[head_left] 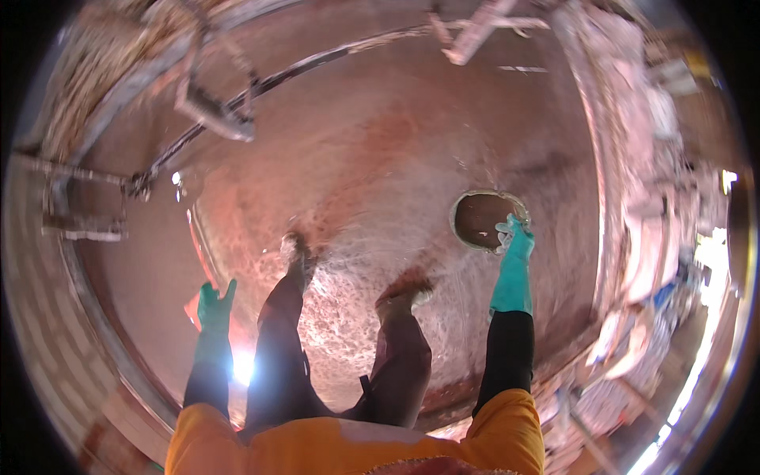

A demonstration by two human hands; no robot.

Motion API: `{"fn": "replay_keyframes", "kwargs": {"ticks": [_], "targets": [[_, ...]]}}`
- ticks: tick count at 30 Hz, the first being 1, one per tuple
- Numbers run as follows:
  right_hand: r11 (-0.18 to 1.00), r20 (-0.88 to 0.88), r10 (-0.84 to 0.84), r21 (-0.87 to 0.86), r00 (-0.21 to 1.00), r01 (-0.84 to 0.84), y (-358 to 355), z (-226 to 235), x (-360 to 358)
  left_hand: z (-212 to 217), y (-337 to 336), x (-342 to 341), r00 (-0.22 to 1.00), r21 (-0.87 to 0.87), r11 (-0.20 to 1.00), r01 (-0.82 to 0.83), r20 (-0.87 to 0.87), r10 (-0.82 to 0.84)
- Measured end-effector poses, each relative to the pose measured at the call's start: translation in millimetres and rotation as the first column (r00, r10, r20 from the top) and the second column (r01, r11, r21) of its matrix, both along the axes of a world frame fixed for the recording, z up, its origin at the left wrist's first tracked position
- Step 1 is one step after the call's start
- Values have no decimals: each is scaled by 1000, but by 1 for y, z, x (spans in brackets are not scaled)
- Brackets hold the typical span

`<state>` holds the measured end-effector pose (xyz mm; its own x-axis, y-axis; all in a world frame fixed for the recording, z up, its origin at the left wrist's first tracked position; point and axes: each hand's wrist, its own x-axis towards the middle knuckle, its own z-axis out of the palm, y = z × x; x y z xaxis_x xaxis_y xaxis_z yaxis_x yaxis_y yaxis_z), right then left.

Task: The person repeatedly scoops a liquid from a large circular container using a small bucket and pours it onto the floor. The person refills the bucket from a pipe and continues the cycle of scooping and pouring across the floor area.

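My left hand [214, 305], in a teal rubber glove, is at the lower left with the thumb standing apart from the fingers. It grips a thin red-edged piece [203, 252] that runs up and away from it; its kind is unclear. A red corner of it shows beside the glove. My right hand [514, 236], also gloved in teal, reaches forward with bent fingers at the near right rim of a round bowl [454, 222]. The bowl has a pale rim and a dark brown inside. It sits in shallow reddish-brown liquid [380, 174].
My bare feet [293, 247] stand apart in the rippled liquid. A low wall [598, 198] with heaped pinkish material borders the right side. Wooden frames [212, 115] jut in at the upper left, and another timber piece [479, 32] at the top. Brickwork [59, 336] lies left.
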<state>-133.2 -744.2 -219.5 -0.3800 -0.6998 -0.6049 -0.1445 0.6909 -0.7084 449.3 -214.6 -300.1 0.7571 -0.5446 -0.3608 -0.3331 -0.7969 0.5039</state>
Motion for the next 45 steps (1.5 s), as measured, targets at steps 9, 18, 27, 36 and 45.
{"fn": "replay_keyframes", "kwargs": {"ticks": [9, 18, 27, 36, 45], "targets": [[900, 145, -433, 29, 889, 434, 135, 136, -186, 87, -162, -95, 985, 122, 977, 175, -16, -174], [653, 243, -750, 125, 615, 747, 333, 125, -298, 214, -318, -281, 894, -54, 893, 447, -8, -448], [138, 207, -974, 223, 92, 965, 485, 186, -330, 235, -359, -369, 786, 215, 759, 615, -90, -611], [-486, 357, -789, 134, -499, 864, 587, 292, -299, 175, -512, -505, 524, -117, 604, 788, -388, -758], [-865, 451, -433, 34, -780, 500, 656, 280, -221, 260, -662, -804, 43, -272, 181, 945, -447, -893]]}}
